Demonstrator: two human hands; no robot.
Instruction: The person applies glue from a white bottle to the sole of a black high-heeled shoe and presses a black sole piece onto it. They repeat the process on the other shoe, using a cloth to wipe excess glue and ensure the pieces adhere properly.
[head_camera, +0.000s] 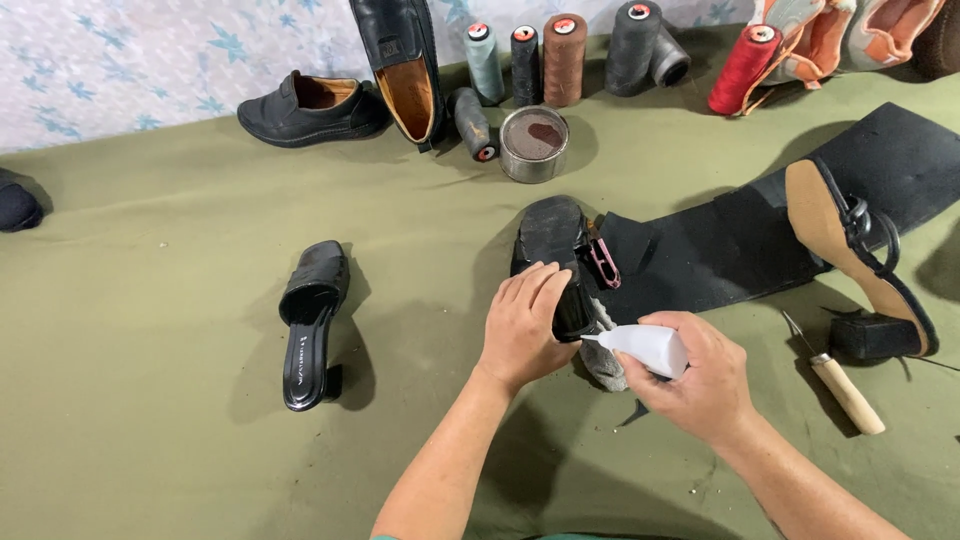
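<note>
A black shoe (552, 240) lies sole up on the olive cloth (150, 330). My left hand (522, 325) presses down on its heel end and grips it. My right hand (690, 375) holds a small white glue bottle (648, 348). The nozzle points left and touches the heel of the shoe. A grey rag (604, 362) lies under the heel. A pink-handled snipper (604, 262) rests beside the shoe.
A black slide sandal (312, 320) lies to the left. A black rubber sheet (740, 240), a heeled sandal (858, 262) and a wooden-handled knife (842, 388) sit to the right. A tin of glue (533, 143), thread cones (565, 58) and black loafers (312, 108) line the back.
</note>
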